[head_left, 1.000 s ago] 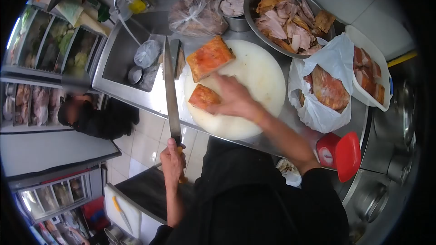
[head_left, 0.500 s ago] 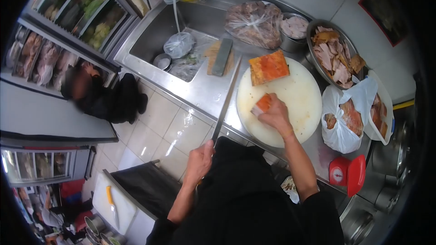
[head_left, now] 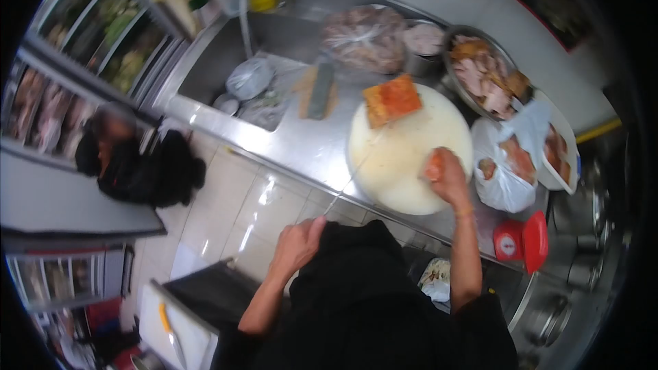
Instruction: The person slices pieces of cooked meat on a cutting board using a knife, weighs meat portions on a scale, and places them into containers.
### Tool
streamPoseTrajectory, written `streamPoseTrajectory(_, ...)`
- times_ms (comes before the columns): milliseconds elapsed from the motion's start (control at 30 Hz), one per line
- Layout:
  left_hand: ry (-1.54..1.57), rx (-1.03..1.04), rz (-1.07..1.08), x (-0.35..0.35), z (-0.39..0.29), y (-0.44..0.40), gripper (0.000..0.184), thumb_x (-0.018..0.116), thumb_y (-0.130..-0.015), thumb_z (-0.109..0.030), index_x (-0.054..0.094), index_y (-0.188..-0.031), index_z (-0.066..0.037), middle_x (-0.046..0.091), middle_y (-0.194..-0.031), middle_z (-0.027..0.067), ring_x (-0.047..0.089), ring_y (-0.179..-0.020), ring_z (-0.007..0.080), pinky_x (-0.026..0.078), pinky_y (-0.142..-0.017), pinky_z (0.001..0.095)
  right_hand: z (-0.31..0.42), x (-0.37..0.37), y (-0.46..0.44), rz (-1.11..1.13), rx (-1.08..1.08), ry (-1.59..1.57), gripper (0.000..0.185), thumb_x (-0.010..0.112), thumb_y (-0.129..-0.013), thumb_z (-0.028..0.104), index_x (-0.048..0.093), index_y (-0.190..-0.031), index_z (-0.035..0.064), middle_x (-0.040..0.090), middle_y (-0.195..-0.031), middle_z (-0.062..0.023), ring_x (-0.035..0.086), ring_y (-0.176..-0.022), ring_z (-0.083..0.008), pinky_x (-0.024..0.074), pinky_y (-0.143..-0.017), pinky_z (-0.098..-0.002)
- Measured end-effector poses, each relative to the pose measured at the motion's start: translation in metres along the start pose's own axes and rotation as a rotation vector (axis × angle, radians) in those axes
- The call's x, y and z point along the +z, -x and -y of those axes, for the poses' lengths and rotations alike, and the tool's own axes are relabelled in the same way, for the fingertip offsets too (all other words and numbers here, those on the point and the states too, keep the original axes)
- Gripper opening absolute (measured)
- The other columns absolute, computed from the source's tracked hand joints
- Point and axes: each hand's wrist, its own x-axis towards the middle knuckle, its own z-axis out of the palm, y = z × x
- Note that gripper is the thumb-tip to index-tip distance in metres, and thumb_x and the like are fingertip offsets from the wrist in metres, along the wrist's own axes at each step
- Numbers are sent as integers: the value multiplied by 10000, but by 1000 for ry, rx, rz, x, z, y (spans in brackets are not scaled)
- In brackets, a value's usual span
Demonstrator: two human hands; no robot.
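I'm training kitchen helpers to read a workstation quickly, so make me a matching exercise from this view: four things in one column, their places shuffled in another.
Things
1. Large meat piece
2. Small meat piece
3. Long knife
4. Grey block

Places
A. In the left hand
B. Between the sink and the round white board
C. Resting on the round white board
D. In the right hand

Right pairs: 1-C, 2-D, 3-A, 4-B
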Motion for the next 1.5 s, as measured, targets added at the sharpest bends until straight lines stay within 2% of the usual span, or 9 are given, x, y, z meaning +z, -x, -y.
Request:
streamPoseTrajectory(67,24,41,-36,9,5,5,572,441,-1042,-447,654,-805,28,630,-804,324,592,-824,531,463,-734,567,-4,21,-2,73,-27,78,508,721,-644,46,578,-1132,50,640,-998,-193,605,-940,-436,499,-818,-506)
streamPoseTrajectory(200,41,-29,-42,27,-10,16,615,414,-1047,-459,694,-864,57,659,-799,310,646,-815,495,498,-741,512,15,10,-16,300,169,122,543,762,-678,185,561,-1171,79,614,-1131,-132,575,-1079,-359,446,-928,-495)
streamPoseTrajectory(333,49,-203,10,49,-9,19,704,373,-1043,-512,715,-875,79,685,-786,280,685,-796,440,513,-773,472,13,10,-11,234,170,60,530,749,-681,181,562,-1167,82,613,-1121,-129,573,-1079,-350,440,-924,-500)
streamPoseTrajectory(500,-63,-49,58,65,-34,14,683,382,-1043,-507,712,-853,60,676,-811,304,662,-841,486,503,-795,513,7,22,-2,70,125,18,506,739,-670,154,574,-1142,82,617,-1096,-141,580,-1053,-357,450,-899,-506)
streamPoseTrajectory(633,-120,-92,79,65,-68,21,660,400,-1040,-517,686,-831,41,675,-875,308,634,-893,514,496,-816,554,14,8,-9,227,158,60,456,732,-667,93,583,-1097,82,627,-1037,-160,590,-1013,-386,471,-866,-508)
streamPoseTrajectory(800,-48,-124,63,83,-77,33,690,396,-1036,-549,676,-822,45,660,-859,331,630,-900,520,498,-830,558,13,13,-3,129,92,11,560,730,-678,96,562,-1212,79,600,-1111,-140,567,-1070,-371,455,-916,-498)
streamPoseTrajectory(1300,-41,-219,-119,101,-66,59,667,444,-1012,-567,662,-834,39,671,-829,304,646,-847,500,506,-796,551,2,0,-4,314,-19,-24,795,808,-664,210,466,-1364,53,572,-1203,-181,540,-1136,-397,437,-986,-495)
streamPoseTrajectory(1400,-156,-168,-249,109,-61,39,657,498,-975,-603,650,-809,14,665,-741,275,657,-751,483,515,-691,550,-36,10,-12,306,224,-665,847,823,-743,383,462,-1410,6,596,-1244,-159,554,-1135,-331,438,-1022,-439)
streamPoseTrajectory(1500,-207,-72,-311,103,-70,11,597,605,-935,-566,642,-803,15,652,-690,281,660,-714,478,523,-669,530,-51,-9,-33,11,749,-1309,796,729,-855,487,469,-1439,13,541,-1337,-179,537,-1148,-287,430,-1047,-416)
